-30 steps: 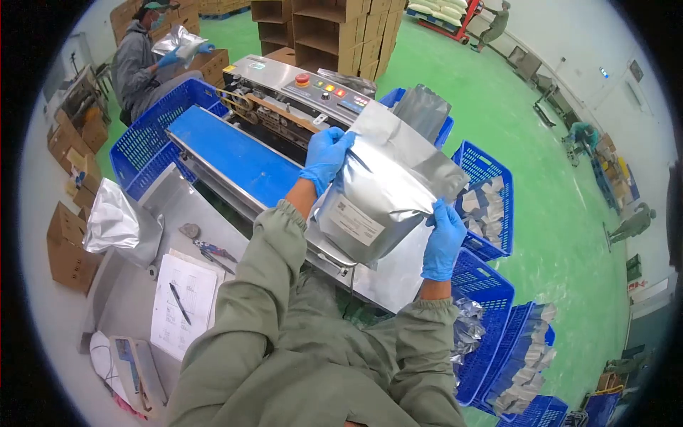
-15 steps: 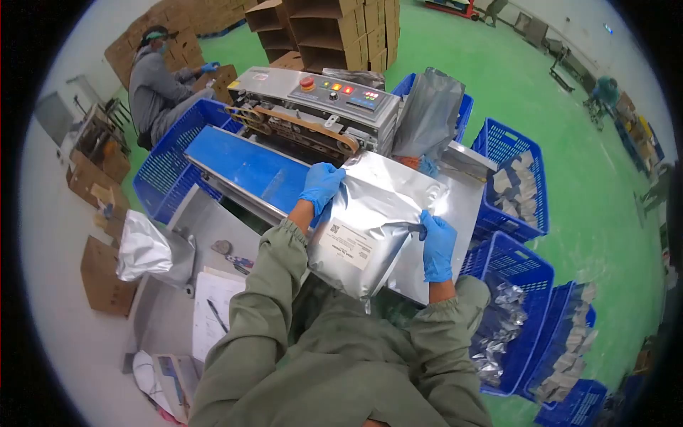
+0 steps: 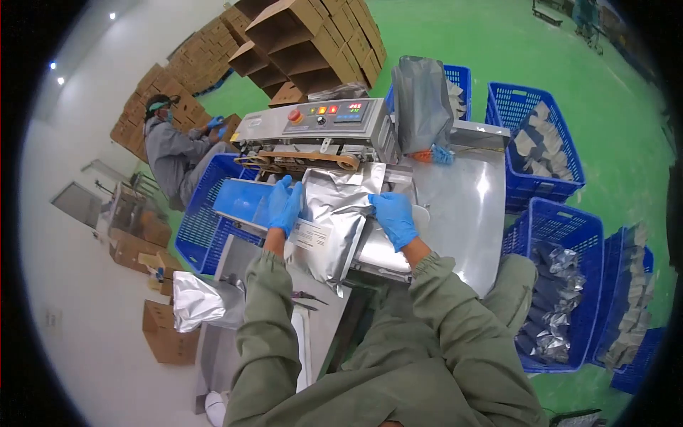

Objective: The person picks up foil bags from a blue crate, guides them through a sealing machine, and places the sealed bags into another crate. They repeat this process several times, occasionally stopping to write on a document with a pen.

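A silver foil bag (image 3: 329, 220) with a white printed label stands upright at the front of a sealing machine (image 3: 320, 128), its top edge at the machine's brown belt. My left hand (image 3: 285, 206), in a blue glove, lies against the bag's left side with its fingers apart, over the blue conveyor (image 3: 242, 202). At the bag's right upper edge, my right hand (image 3: 393, 218), also gloved, pinches the foil. Lit displays and a red knob show on the machine's panel.
Blue crates (image 3: 562, 285) with pouches stand at the right. A grey bag (image 3: 425, 107) stands beside the machine. Another foil bag (image 3: 206, 302) is at the lower left. A person (image 3: 174, 146) in grey sits behind the left crate; stacked cartons (image 3: 313, 43) stand beyond.
The view has turned and shifted. Both hands have brought the foil bag to the machine's belt, and it hangs more upright. My left hand's fingers have opened from their grip.
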{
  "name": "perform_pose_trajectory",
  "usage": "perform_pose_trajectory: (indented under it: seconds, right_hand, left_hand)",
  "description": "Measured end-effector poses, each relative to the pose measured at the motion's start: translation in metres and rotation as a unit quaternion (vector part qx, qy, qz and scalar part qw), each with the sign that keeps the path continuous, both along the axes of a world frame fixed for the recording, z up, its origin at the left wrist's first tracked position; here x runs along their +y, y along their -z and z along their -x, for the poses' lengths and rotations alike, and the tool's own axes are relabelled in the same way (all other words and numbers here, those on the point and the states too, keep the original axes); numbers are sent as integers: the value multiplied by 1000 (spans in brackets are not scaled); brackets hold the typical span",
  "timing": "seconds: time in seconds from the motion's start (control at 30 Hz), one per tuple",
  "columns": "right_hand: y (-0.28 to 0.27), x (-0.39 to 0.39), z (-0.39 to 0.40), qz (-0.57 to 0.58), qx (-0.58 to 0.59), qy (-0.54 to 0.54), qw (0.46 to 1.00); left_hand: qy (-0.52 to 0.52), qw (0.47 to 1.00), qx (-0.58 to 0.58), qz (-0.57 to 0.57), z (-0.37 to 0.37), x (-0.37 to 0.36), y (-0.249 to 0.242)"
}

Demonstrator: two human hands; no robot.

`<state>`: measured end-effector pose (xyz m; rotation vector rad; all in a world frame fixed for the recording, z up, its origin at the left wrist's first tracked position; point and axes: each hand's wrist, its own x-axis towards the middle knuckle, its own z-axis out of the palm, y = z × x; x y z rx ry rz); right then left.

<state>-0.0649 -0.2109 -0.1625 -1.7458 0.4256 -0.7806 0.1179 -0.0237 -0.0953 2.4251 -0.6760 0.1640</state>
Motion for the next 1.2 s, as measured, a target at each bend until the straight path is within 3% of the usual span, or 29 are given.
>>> perform_pose_trajectory:
  seconds: [0.03,0.07,0.13,0.2,0.23,0.3,0.33,0.4,0.47,0.5,0.53,0.57,0.63,0.67,0.7,0.73,0.8,0.83,0.87,0.9,0.97,1.0,1.07,1.1,1.17,1.2]
  right_hand:
    - [1,7,-10,-65,69,-2,995]
    - [0,15,-18,-75,64,-3,995]
    - [5,26,-29,200,17,50,978]
    - [19,29,-33,283,13,51,958]
    - [2,23,-11,142,-35,2,989]
    - [-35,-8,59,-68,-34,-59,995]
    - [-41,-33,91,122,-45,12,991]
    - [-38,-94,158,54,-50,79,994]
    - [11,-164,219,27,-20,239,970]
    - [42,-210,259,294,168,330,881]
    - [42,-229,301,157,235,381,880]
    - [92,-250,334,-118,157,485,852]
    - [254,-290,401,-123,270,579,759]
    - [360,-303,446,-128,271,580,758]
    - [452,-329,451,-381,140,564,719]
    - [421,-306,461,-387,137,561,719]
    - [327,-319,422,-587,-71,502,630]
    - [337,-327,420,-597,-109,496,621]
    - [369,-345,426,-463,228,499,696]
    - [399,-361,431,-260,532,437,677]
    - [383,-377,431,-155,625,448,620]
    - [332,-367,426,-119,594,494,623]
    - [314,-377,445,48,592,456,663]
    - [297,-381,454,63,591,457,662]
    - [251,-388,475,89,489,450,742]
    - [214,-382,476,105,490,449,740]
  left_hand:
    - [3,998,3,55,17,3,-14]
    - [9,994,7,109,39,4,-31]
    - [60,991,-68,102,83,2,-50]
    - [109,986,-70,102,131,-5,-63]
    - [130,985,-50,98,149,-8,-66]
    - [175,978,-7,115,184,-23,-61]
    - [188,973,13,137,198,-32,-53]
    - [197,970,57,131,210,-44,-34]
    - [211,968,83,109,218,-62,-22]
    - [249,959,66,118,228,-75,-18]
    - [258,957,71,112,235,-87,-17]
    - [262,955,86,107,243,-97,-15]
    - [286,947,106,103,261,-123,-16]
    - [288,947,106,99,267,-135,-14]
    - [310,942,101,79,270,-143,-12]
    - [330,937,94,59,272,-151,-11]
    - [314,945,82,41,277,-162,-9]
    - [321,942,90,25,277,-165,-7]
    - [329,939,98,11,278,-169,-6]
    - [336,937,92,6,282,-175,-10]
    - [329,941,82,7,282,-175,-12]
    - [329,941,83,9,281,-171,-14]
    - [316,944,82,37,282,-168,-18]
    - [319,943,88,39,282,-164,-21]
    - [329,939,93,41,287,-159,-26]
    - [323,940,97,54,287,-153,-26]
